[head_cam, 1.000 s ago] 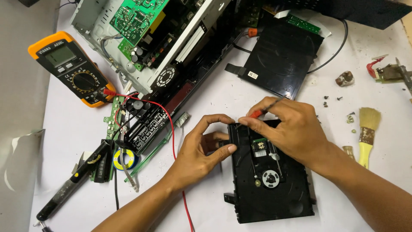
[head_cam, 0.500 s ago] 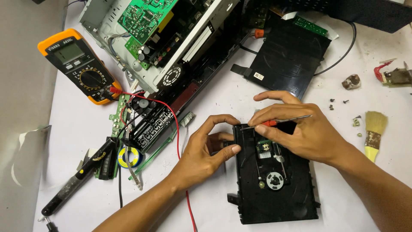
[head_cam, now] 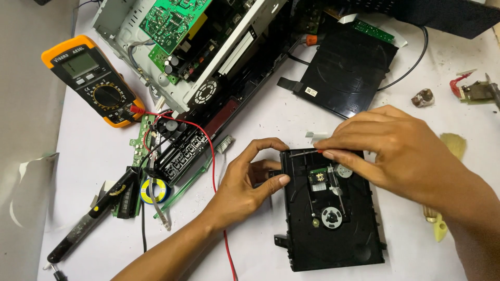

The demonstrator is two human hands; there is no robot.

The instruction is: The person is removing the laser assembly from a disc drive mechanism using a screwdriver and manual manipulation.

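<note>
Disc drive mechanism (head_cam: 330, 208), already uncovered on the white table (head_cam: 271, 117), is steadied by the left hand (head_cam: 250, 177) while a red-handled screwdriver (head_cam: 307, 152) (pinched in the right hand (head_cam: 396, 148)) is worked at its top edge, disassembly seemingly unfinished.

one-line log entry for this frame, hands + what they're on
left hand: steadies black disc drive at its left edge | right hand: holds thin screwdriver at the drive's top edge | multimeter far left on white table

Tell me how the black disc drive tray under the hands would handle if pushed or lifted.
The black disc drive mechanism looks like a flat, stiff plastic frame, so it would probably slide rather than tip. Its exposed lens assembly and spindle seem fragile. The left hand bracing it suggests it shifts easily.
</note>
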